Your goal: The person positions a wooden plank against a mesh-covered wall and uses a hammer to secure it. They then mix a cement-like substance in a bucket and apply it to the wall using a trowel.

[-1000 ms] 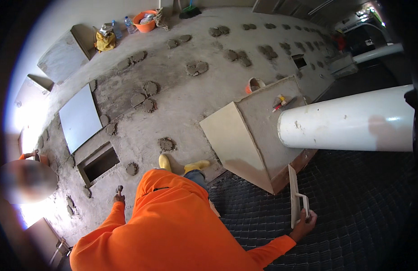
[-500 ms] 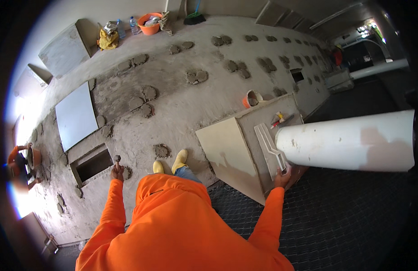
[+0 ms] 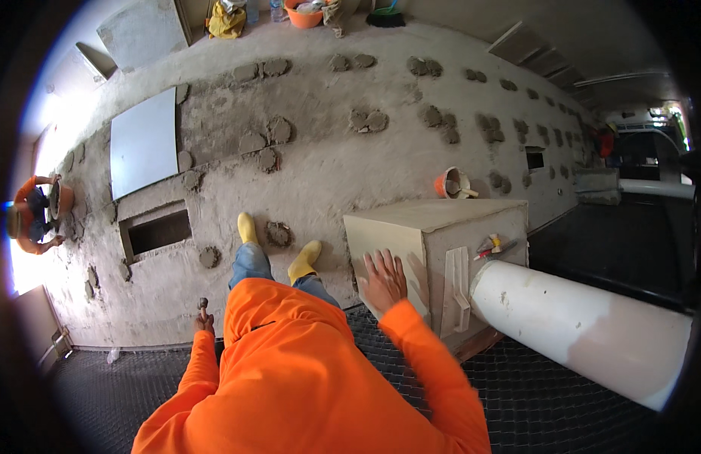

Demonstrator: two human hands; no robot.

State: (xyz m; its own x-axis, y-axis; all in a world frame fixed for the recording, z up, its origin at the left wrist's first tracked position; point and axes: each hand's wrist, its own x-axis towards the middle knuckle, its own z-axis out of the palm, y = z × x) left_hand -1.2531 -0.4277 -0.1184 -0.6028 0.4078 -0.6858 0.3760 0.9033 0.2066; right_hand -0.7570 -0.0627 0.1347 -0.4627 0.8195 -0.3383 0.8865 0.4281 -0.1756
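My left hand [image 3: 204, 324] is closed around the handle of a small hammer [image 3: 204, 303] with a dark, rounded head, held low beside my left leg. With fingers spread, my right hand [image 3: 384, 281] is empty in front of the cream face of a boxy block [image 3: 472, 210]; whether it touches the face I cannot tell. On the block's rough grey side rests a long pale float [image 3: 456, 291] with a bar handle. Near it lies a small tool with red and yellow parts [image 3: 492, 247]. A large white pipe [image 3: 577, 325] reaches right from the block.
Mortar dabs [image 3: 278, 234] dot the grey floor. A rectangular opening [image 3: 160, 231] lies left of my yellow boots [image 3: 305, 259], below a pale panel [image 3: 144, 144]. An orange bucket [image 3: 445, 184] stands behind the block. Another person [image 3: 32, 216] crouches far left. Black mesh [image 3: 547, 386] covers the lower right.
My right hand has let go of the float, leaving it on the block, and moved left to the cream face. My left hand still holds the hammer, now lower. My feet have stepped apart.
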